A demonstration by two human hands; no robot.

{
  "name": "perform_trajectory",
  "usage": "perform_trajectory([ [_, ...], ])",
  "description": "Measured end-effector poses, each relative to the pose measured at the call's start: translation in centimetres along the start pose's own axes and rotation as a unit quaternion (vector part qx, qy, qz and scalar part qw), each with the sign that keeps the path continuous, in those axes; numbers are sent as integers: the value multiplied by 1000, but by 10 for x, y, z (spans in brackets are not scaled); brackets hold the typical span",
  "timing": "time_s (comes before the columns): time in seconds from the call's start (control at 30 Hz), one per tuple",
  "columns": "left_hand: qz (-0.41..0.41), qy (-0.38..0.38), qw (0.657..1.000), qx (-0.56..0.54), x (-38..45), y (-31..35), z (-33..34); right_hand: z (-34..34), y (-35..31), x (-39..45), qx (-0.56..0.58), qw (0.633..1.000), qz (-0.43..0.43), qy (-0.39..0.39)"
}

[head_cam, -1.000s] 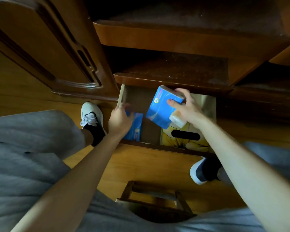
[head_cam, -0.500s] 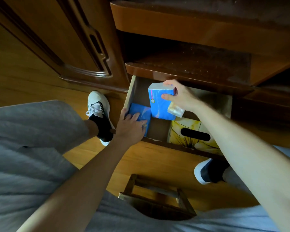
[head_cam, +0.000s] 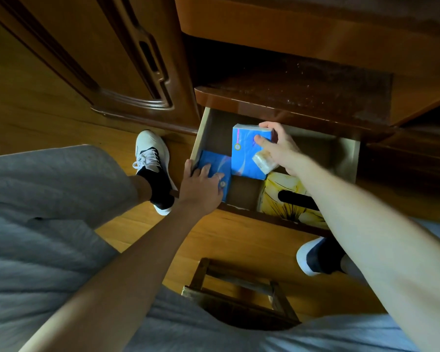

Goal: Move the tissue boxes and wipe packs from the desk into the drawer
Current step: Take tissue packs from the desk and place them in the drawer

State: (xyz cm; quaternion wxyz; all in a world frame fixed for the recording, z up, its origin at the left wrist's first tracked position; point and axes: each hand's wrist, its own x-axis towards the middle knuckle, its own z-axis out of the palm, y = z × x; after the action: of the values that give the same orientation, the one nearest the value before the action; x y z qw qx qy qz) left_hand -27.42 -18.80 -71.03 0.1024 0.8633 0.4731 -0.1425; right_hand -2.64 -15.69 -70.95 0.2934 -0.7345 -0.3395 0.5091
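The wooden drawer stands pulled out under the desk. My right hand grips a blue tissue pack low inside the drawer's middle, together with a small pale wipe pack under the palm. My left hand lies flat on a second blue tissue pack in the drawer's left front corner, fingers spread over it. A yellow flowered tissue box with a dark slot sits at the right front, partly hidden by my right forearm.
A desk shelf overhangs the back of the drawer. A carved cabinet door stands at the left. My shoes rest on the wood floor on both sides, and a wooden stool is between my knees.
My right hand has lowered the blue pack from above the drawer down into it. My left hand has moved from the drawer's left wall onto the other blue pack.
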Motion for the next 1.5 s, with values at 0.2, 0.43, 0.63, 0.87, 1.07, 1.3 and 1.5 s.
perform_trajectory([
  [0.2,-3,6,1000,-5,1,-1,2,1,6,0,43,999,9,23],
  [0.43,-19,8,999,-29,2,-1,1,-3,9,6,87,994,40,55],
  [0.63,-15,13,998,57,14,9,-5,-21,18,-3,171,983,58,34],
  [0.87,5,25,998,53,39,0,-4,-26,21,-8,244,967,66,2],
  [1.07,8,-28,999,46,57,8,-3,-24,23,-4,269,959,83,14],
  [1.3,-34,-41,998,34,55,10,-12,-19,17,1,292,950,111,14],
  [1.5,-31,-38,998,37,55,9,-10,-22,18,-1,286,952,106,26],
])
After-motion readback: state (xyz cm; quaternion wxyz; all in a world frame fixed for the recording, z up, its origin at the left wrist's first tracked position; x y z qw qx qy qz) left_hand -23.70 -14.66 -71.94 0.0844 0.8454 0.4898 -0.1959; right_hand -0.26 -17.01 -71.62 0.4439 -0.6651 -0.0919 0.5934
